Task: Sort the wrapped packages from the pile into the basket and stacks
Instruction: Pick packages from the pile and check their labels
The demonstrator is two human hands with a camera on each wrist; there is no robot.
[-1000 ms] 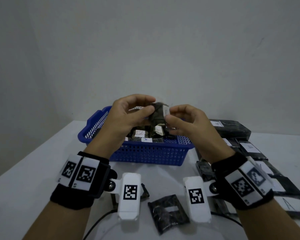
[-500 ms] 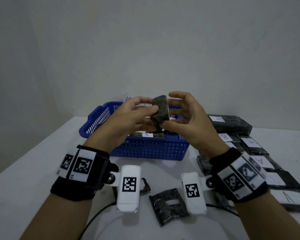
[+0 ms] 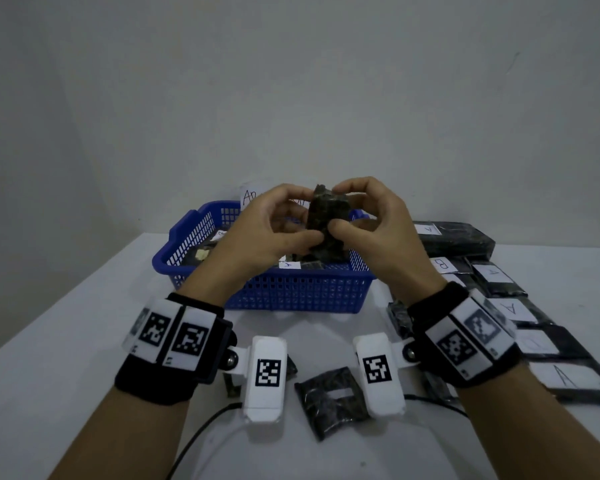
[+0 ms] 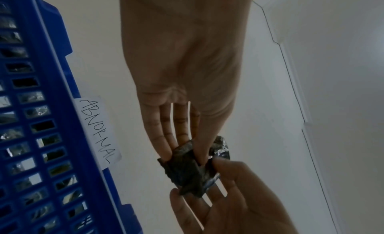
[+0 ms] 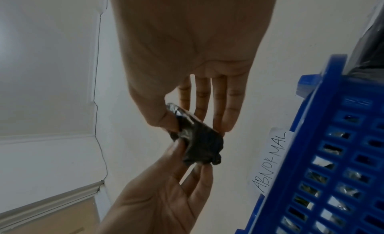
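A small dark wrapped package [image 3: 327,221] hangs in the air above the blue basket [image 3: 302,292], pinched from both sides. My left hand [image 3: 284,225] holds its left edge between thumb and fingertips. My right hand [image 3: 368,220] grips its right edge, thumb in front and fingers curled over the top. The wrist views show the package [image 4: 192,170] [image 5: 198,144] between the two sets of fingertips. The basket [image 4: 47,122] [image 5: 336,163] carries a paper tag reading ABNORMAL [image 4: 97,132] and holds several dark packages.
Flat dark packages with white labels marked A or B lie in rows at the right [image 3: 510,306]. A long dark package [image 3: 454,237] lies behind them. One small package [image 3: 329,400] sits on the white table [image 3: 66,341] near me. A wall stands close behind the basket.
Both hands have lifted the package slightly and turned it between them. My right fingers, spread half a second ago, now curl over its top.
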